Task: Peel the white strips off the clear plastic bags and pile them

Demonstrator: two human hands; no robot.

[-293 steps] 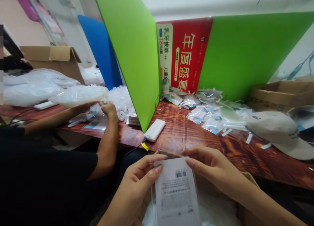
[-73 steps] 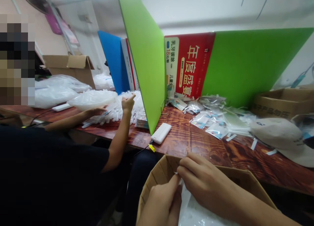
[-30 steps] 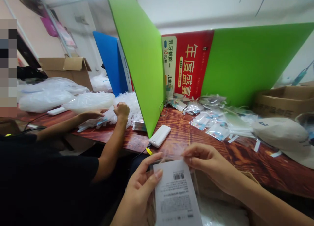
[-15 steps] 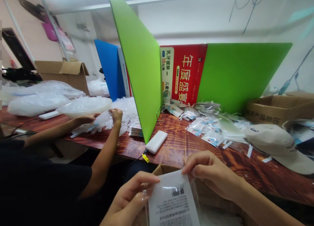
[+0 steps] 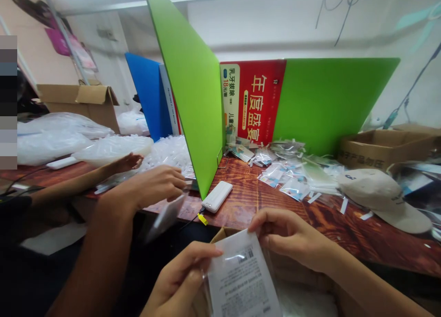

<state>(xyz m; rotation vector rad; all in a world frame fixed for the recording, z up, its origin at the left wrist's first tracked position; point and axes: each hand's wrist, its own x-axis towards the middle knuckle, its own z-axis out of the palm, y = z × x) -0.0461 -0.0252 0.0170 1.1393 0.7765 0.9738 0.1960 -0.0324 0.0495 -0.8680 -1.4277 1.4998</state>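
Both my hands hold a clear plastic packet with a white printed card and barcode (image 5: 241, 280) low in the middle of the view. My left hand (image 5: 181, 282) pinches its left edge. My right hand (image 5: 287, 236) grips its top right corner. The packet hangs over an open cardboard box (image 5: 220, 236) below the table's front edge; the box is mostly hidden behind my hands and the packet.
A co-worker's hand (image 5: 155, 186) on the left holds a small packet (image 5: 167, 216) low, beside a green divider (image 5: 193, 92). A white power bank (image 5: 217, 196), a pile of filled packets (image 5: 292, 170), a beige cap (image 5: 382, 197) and a cardboard box (image 5: 382, 147) lie on the wooden table (image 5: 262, 202).
The co-worker's arm has swung from the pile on the table toward me, now holding a packet low. My hands keep hold of the card packet, shifted slightly lower.
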